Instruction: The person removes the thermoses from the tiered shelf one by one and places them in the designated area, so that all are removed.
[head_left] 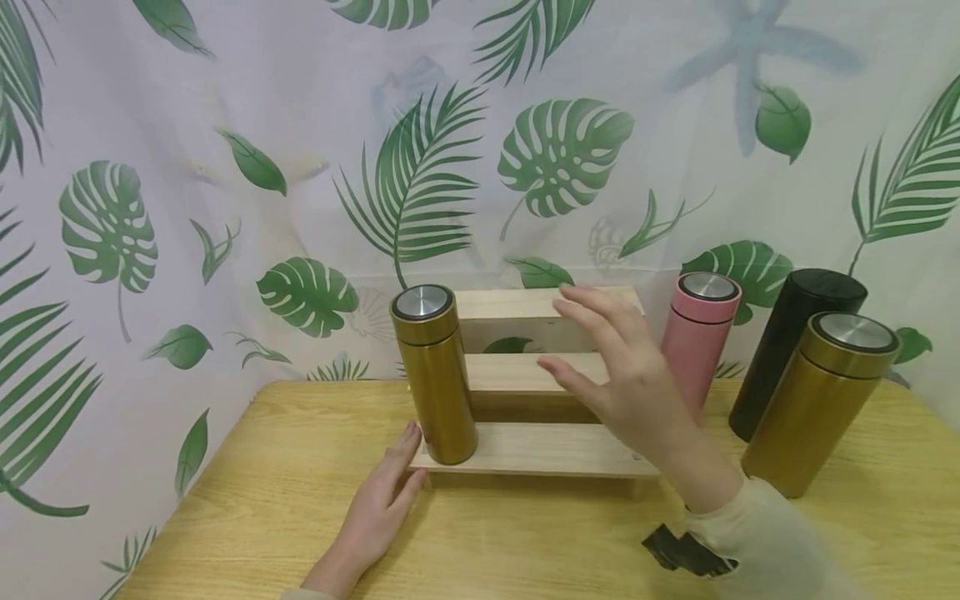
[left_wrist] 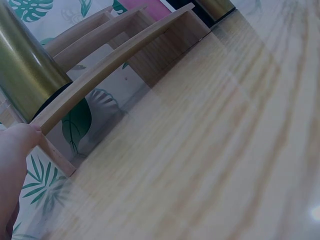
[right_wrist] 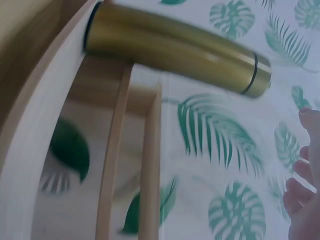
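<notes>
A gold thermos bottle (head_left: 438, 392) with a silver-topped lid stands upright on the left end of the lowest step of a wooden tiered rack (head_left: 555, 446). My left hand (head_left: 378, 504) touches the rack's left end, its fingertips beside the base of that bottle. In the left wrist view, part of this hand (left_wrist: 15, 150) rests against the rack's corner (left_wrist: 42, 125). Fingers spread and holding nothing, my right hand (head_left: 626, 375) hovers over the rack's right half. The right wrist view shows its fingers (right_wrist: 302, 170) apart from the gold bottle (right_wrist: 170, 47).
Right of the rack stand a pink thermos (head_left: 701, 333), a black thermos (head_left: 795, 358) and a second, wider-looking gold thermos (head_left: 821, 400). All are on the wood-grain table (head_left: 517, 542). A leaf-patterned curtain (head_left: 300, 217) hangs behind. A black strap (head_left: 686, 552) is at my right wrist.
</notes>
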